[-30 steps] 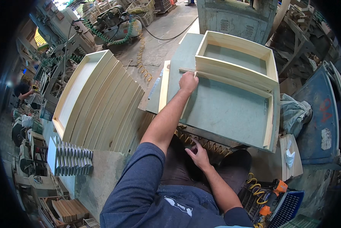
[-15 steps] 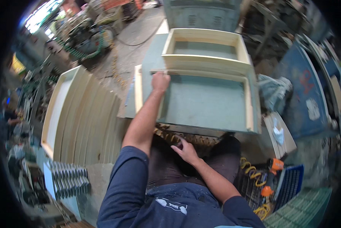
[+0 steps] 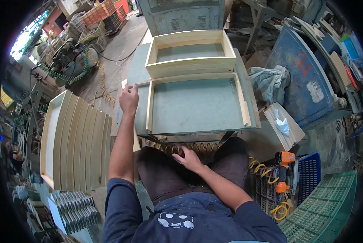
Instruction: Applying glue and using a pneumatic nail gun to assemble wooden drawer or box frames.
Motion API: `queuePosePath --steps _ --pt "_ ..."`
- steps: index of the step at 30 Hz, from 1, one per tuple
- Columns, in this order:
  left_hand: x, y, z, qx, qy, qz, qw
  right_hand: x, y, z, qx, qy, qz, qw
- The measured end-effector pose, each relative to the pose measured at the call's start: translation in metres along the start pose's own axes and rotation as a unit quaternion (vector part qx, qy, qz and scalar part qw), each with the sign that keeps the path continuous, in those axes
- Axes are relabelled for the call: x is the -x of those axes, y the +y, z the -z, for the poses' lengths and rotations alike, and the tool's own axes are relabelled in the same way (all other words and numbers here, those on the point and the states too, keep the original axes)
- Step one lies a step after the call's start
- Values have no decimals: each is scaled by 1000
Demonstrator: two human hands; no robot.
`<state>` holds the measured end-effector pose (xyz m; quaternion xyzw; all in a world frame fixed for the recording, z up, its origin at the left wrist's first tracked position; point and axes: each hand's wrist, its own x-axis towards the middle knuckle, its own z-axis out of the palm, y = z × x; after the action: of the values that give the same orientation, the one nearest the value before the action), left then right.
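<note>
My left hand [image 3: 129, 98] is over the table's left edge, fingers apart, at the far end of a pale wooden slat [image 3: 124, 83]. The forearm hides most of that slat. Beside it, three pale boards form a U-shaped frame [image 3: 150, 106], flat on the grey-green tabletop [image 3: 193, 105], with its open side toward me. An assembled rectangular wooden frame [image 3: 189, 65] stands just behind. Low over my lap, my right hand [image 3: 189, 160] has its fingers curled around something small and dark that I cannot make out.
Wooden frames [image 3: 78, 141] stand stacked at the left, above grey metal parts [image 3: 74, 212]. At the right are an orange nail gun [image 3: 284, 172] with a coiled yellow hose [image 3: 262, 172], a green crate [image 3: 323, 210], flat boards [image 3: 292, 135] and a blue panel [image 3: 301, 81].
My left hand has moved left, from the U-shaped frame's far left corner to the slat at the table's edge. My right hand stays over my lap. The view has shifted.
</note>
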<state>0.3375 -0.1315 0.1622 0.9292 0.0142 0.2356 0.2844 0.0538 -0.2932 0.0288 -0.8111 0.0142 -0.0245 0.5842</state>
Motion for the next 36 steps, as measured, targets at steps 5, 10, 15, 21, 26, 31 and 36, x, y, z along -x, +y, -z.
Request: queuePosePath --steps 5,10,15,21,26,31,36 --pt "31 -74 16 -146 -117 -18 982 -4 -11 -5 -2 -14 4 1000" --pt "25 -81 23 -58 -141 83 985 3 1 -10 62 -11 8 998" --pt "32 -72 67 130 -172 174 961 12 11 -2 62 0 -1 998" --pt "105 -79 148 569 -221 208 764 25 -16 12 28 42 -22 999" --pt "205 -58 225 672 -298 245 633 49 -34 10 -134 5 1 991" --pt "291 -60 253 527 -400 163 732 77 -72 26 -247 14 -16 969" --pt "302 -41 249 563 -456 127 678 80 -130 57 -271 61 54 959"
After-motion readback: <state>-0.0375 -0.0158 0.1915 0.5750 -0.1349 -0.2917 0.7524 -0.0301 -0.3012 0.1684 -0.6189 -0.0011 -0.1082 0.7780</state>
